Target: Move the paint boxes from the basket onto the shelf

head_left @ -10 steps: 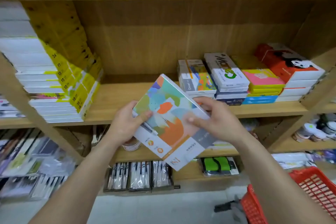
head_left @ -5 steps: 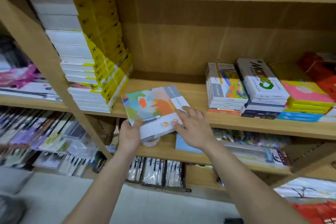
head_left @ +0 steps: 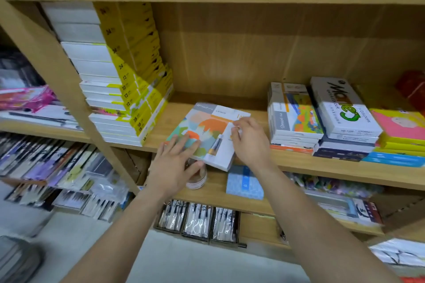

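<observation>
left arm: reaches forward and up from bottom centre, forearm bare, wrist about straight
left hand (head_left: 174, 163): palm down, fingers straight and spread flat on the near-left corner of the paint box (head_left: 207, 131); thumb lies by the box's front edge; not curled round it
right arm: comes in from bottom right, reaches up to the box's right side
right hand (head_left: 250, 142): fingers curled, tips and thumb pinch the box's right edge
paint box: lies flat, face up, on the middle shelf (head_left: 181, 103), turned at an angle; near corner hangs over the shelf's front edge
box position: between the yellow-and-white stack (head_left: 128, 99) on the left and the stack of painted boxes (head_left: 292, 117) on the right, touching neither
below: small jar (head_left: 196, 179) and blue pad (head_left: 245, 182) on the next shelf down, jar partly behind the left hand
</observation>
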Motion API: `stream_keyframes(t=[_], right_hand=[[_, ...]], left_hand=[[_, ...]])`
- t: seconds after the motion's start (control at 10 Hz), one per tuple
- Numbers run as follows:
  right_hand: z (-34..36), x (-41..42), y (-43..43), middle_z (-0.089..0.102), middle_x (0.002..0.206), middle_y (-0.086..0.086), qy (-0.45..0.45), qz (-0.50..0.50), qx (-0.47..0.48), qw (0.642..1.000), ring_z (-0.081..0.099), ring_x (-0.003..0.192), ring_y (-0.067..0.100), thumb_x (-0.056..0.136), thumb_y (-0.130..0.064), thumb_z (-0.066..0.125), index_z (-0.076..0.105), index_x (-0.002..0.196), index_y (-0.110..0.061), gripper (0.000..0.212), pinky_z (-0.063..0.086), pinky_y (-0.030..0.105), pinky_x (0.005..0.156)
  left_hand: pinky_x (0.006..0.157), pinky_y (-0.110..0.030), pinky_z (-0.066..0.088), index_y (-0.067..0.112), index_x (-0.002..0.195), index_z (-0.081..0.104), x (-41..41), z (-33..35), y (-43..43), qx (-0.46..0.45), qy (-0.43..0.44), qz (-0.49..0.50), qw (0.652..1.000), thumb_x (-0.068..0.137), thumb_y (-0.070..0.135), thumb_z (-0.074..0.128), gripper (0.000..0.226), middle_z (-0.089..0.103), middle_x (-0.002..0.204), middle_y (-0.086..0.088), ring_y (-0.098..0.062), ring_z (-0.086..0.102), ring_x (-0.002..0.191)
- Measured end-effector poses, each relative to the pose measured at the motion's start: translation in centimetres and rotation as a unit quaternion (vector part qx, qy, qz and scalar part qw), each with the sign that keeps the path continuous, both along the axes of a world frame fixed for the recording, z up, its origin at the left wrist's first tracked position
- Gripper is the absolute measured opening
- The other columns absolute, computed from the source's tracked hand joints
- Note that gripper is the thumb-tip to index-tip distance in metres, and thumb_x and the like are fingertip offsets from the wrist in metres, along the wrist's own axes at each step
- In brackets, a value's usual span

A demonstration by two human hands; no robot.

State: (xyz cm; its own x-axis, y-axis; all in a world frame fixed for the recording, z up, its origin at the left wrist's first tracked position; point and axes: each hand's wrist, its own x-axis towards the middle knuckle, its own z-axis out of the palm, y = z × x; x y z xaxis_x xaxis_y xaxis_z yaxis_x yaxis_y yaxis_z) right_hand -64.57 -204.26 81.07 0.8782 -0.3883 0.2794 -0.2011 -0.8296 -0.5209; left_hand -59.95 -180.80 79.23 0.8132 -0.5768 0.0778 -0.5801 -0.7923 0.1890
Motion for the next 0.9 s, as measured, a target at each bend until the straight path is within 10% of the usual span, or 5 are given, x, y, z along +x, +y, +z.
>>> stream_keyframes(t=[0.6,0.9], right_hand=[[-2.9,-8.4,-1.9,0.050,0.141,0.003,0.110,-0.004,-0.112,0.988,0.043,0.131,0.024,0.091,-0.043,0.061,0.052,0.142,-0.019,0.057,0.036,0.040,0.112],[0.0,-10.8,-2.6,0.044,0.151,0.007,0.237,-0.012,-0.091,0.967,0.042,0.136,0.030,0.093,-0.046,0.060,0.047,0.148,-0.017,0.063,0.040,0.043,0.109]], left_hand=[[0.123,-0.057,0.015,0.039,0.159,0.026,5.4,0.5,-10.2,0.049,0.017,0.050,0.997,0.097,0.069,0.033,0.069,0.020,0.172,-0.004,-0.031,0.015,0.158],[0.107,-0.042,0.045,0.024,0.147,0.053,0.4,3.1,-8.9,-0.051,0.072,-0.050,0.995,0.097,0.050,0.054,0.057,0.053,0.153,-0.007,-0.029,0.051,0.136]])
